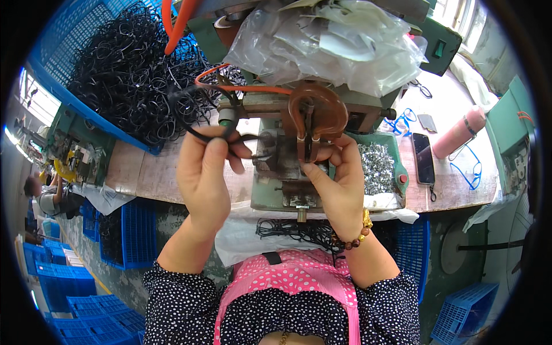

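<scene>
My left hand [206, 178] is closed around a looped black cord [187, 118], slightly blurred, left of a green bench machine [261, 195]. Loose ends of the cord stick out from between thumb and fingers toward the machine. Under the machine's brown curved guard [322, 106], my right hand [340, 181] pinches with thumb and forefinger right beside the metal working jaws [305, 152]. What sits between those fingertips is too small and hidden to make out. A beaded bracelet [357, 240] circles my right wrist.
A blue crate [63, 86] heaped with tangled black cords [126, 75] stands left. Plastic bags [339, 43] cover the machine's top. At right are a green tray [397, 149] of small metal parts, a phone [422, 158] and a pink bottle [460, 132]. More black cords [287, 230] lie below the machine.
</scene>
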Motion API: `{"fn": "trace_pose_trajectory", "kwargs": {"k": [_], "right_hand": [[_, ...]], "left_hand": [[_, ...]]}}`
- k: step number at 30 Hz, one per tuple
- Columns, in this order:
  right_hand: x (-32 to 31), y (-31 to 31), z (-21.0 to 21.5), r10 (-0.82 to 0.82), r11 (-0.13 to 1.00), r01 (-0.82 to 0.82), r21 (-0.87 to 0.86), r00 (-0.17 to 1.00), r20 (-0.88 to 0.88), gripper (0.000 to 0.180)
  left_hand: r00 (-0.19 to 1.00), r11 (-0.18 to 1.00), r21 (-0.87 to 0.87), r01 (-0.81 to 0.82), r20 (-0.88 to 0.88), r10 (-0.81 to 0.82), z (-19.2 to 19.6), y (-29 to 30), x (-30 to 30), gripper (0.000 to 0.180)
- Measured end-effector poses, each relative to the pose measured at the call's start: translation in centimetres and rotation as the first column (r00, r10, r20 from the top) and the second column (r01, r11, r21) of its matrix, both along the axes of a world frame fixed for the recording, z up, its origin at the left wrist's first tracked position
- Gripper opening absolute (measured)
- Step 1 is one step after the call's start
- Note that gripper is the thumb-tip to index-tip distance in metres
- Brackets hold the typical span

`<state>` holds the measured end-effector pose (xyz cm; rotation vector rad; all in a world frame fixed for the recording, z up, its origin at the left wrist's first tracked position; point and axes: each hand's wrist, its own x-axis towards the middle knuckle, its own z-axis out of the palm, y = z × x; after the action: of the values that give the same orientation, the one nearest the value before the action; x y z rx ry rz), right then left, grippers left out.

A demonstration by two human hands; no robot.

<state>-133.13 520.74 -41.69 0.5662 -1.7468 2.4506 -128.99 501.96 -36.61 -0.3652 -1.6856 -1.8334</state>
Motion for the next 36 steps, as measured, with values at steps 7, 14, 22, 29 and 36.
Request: {"fn": "trace_pose_trajectory", "kwargs": {"k": [7, 14, 22, 29, 36], "right_hand": [[0.0, 2.4, -0.3, -0.030, 0.994, 0.034, 0.099, 0.999, -0.043, 0.044], [-0.9, 8.5, -1.9, -0.362, 0.914, 0.382, 0.138, 0.920, -0.148, 0.030], [-1.5, 13.3, -7.5, -0.566, 0.783, 0.543, 0.305, 0.824, -0.013, 0.019], [0.8, 13.5, -6.8, -0.280, 0.351, 0.466, 0.812, 0.880, -0.384, 0.038], [-2.2, 10.5, -7.4, -0.309, 0.422, 0.539, 0.729, 0.841, -0.443, 0.006]], "left_hand": [[0.992, 0.885, -0.447, 0.129, 0.070, -0.109, -1.4, 3.1, 0.7, 0.015], [0.999, 0.835, -0.550, 0.028, 0.048, -0.002, -1.9, 4.0, -1.0, 0.015], [0.996, 0.831, -0.555, -0.037, -0.088, -0.015, -3.5, 3.5, -1.4, 0.018], [0.992, 0.838, -0.544, -0.029, -0.122, -0.045, -3.5, 3.7, -1.4, 0.018], [0.975, 0.761, -0.630, -0.155, -0.223, 0.014, -2.6, 3.1, -0.9, 0.019]]}}
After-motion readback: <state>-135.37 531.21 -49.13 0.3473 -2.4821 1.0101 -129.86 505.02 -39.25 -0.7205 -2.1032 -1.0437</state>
